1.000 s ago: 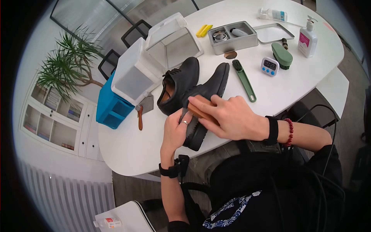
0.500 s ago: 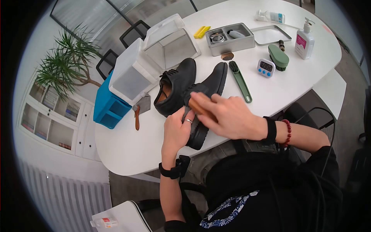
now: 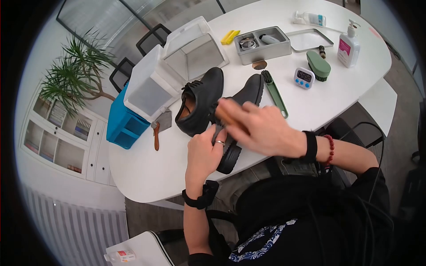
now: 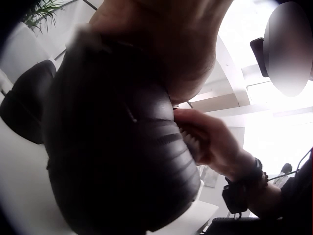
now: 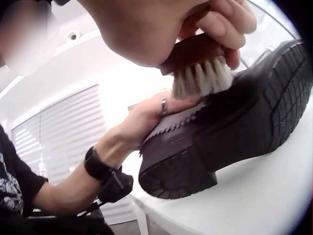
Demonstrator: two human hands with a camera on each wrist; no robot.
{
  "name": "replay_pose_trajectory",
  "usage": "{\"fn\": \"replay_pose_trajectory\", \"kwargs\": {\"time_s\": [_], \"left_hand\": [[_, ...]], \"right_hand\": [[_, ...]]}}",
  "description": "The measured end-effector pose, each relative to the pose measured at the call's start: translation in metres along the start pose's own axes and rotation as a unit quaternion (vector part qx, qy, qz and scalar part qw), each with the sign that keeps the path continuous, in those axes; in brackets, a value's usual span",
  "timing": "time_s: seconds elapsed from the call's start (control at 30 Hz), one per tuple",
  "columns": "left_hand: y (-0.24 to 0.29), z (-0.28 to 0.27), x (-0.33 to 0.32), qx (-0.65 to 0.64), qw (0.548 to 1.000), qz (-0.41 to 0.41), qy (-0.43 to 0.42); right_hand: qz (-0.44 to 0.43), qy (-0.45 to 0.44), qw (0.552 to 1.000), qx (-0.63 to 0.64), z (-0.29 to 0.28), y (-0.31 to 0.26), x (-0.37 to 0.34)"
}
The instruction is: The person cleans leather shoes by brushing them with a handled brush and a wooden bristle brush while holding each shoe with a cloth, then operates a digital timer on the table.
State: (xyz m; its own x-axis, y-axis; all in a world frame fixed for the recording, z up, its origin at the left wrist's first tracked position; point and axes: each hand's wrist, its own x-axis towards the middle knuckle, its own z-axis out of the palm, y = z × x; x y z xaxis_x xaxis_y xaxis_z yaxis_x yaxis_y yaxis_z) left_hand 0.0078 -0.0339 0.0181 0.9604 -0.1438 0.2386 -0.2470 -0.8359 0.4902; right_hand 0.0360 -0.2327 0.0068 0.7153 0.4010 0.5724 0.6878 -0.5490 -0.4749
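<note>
My left hand (image 3: 203,153) grips a black lace-up shoe (image 3: 249,92) near its heel and opening. A grey cloth with a zigzag edge (image 5: 173,123) lies between that hand and the shoe. The shoe is tilted, its ridged sole partly facing the right wrist camera. In my right hand (image 3: 268,131) is a wooden-backed shoe brush (image 5: 200,56), pale bristles down over the upper near the opening. The other black shoe (image 3: 207,93) stands just left of it on the table.
Right of the shoes lie a long green brush (image 3: 276,93), a white timer (image 3: 304,78) and a green oval brush (image 3: 318,64). A metal tin (image 3: 262,54) and pump bottle (image 3: 349,46) stand farther back. White bins (image 3: 148,86) and a wooden-handled brush (image 3: 156,137) are at left.
The held shoe's toe has swung slightly right, away from the other shoe. My right hand has shifted a little with the brush and is blurred. My left hand keeps its hold.
</note>
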Motion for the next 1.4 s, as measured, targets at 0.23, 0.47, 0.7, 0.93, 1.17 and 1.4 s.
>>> {"fn": "replay_pose_trajectory", "kwargs": {"time_s": [0.23, 0.47, 0.7, 0.93, 1.17, 1.4], "left_hand": [[-0.007, -0.007, 0.000, -0.020, 1.000, -0.002, -0.018], [0.019, 0.016, -0.008, 0.178, 0.981, 0.074, 0.002], [0.014, 0.023, -0.022, 0.243, 0.965, 0.095, -0.004], [0.004, 0.015, -0.018, 0.198, 0.978, 0.069, -0.007], [0.002, -0.002, -0.015, 0.104, 0.994, 0.039, -0.005], [0.011, 0.010, -0.017, 0.102, 0.992, 0.075, -0.002]], "right_hand": [[0.007, 0.080, 0.991, -0.107, 0.001, 0.041, 0.023], [0.067, 0.004, 0.997, -0.037, -0.002, 0.028, 0.013], [0.042, -0.015, 0.998, 0.046, 0.010, 0.009, -0.006], [0.023, -0.051, 0.998, 0.037, 0.003, -0.012, -0.017], [-0.022, -0.031, 0.999, -0.023, 0.013, -0.009, -0.017], [0.119, -0.038, 0.984, -0.123, 0.009, 0.075, 0.023]]}}
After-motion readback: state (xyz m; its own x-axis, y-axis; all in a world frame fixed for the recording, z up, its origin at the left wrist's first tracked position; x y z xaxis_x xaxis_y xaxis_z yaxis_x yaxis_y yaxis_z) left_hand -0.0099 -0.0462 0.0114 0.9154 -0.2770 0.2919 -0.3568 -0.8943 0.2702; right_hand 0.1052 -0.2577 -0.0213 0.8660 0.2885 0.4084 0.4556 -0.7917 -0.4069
